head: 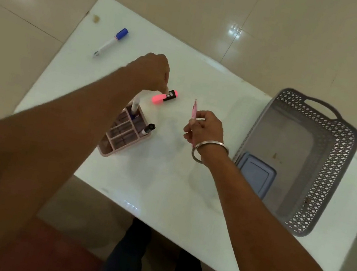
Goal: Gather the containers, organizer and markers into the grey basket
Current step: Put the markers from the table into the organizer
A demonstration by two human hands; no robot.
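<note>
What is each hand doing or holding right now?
Left hand: closed on a white marker standing in the pink compartment organizer.
Right hand: closed, holding a slim pink pen.

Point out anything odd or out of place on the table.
A small brownish stain marks the white table near its far left corner. The blue-capped white marker lies alone beside it, apart from everything else. Nothing looks spilled or broken.

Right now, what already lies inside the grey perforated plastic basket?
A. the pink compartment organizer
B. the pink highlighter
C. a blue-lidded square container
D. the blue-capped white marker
C: a blue-lidded square container sits in the near corner of the grey perforated plastic basket, while the pink highlighter, the blue-capped white marker and the pink compartment organizer are all out on the white table.
</note>
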